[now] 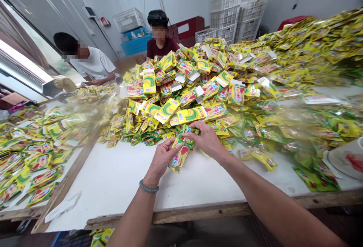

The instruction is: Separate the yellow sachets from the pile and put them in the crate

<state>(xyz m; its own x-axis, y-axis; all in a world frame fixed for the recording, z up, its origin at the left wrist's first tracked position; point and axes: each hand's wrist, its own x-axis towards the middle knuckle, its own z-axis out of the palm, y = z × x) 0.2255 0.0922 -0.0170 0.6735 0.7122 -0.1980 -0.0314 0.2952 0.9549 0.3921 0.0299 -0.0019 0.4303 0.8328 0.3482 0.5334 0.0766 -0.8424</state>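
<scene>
A small yellow and green carton [178, 160] with red fruit pictures is gripped in my left hand [161, 159], thumb across its front. My right hand [206, 138] pinches a green packet [185, 130] at the carton's upper end. Whether the packet is partly inside the carton, I cannot tell. Just beyond my hands rises a heap of yellow cartons [188, 115], several with white end flaps open. Green sachets [141, 136] lie along the foot of this heap. A beaded bracelet [149, 187] circles my left wrist.
Two people sit across the white table [119, 182]. Yellow packets [317, 46] pile high at the right, near a white tub [347, 158]. A wooden strip [69, 175] divides the left side, where more cartons [42, 162] lie. White crates [225, 8] stack behind.
</scene>
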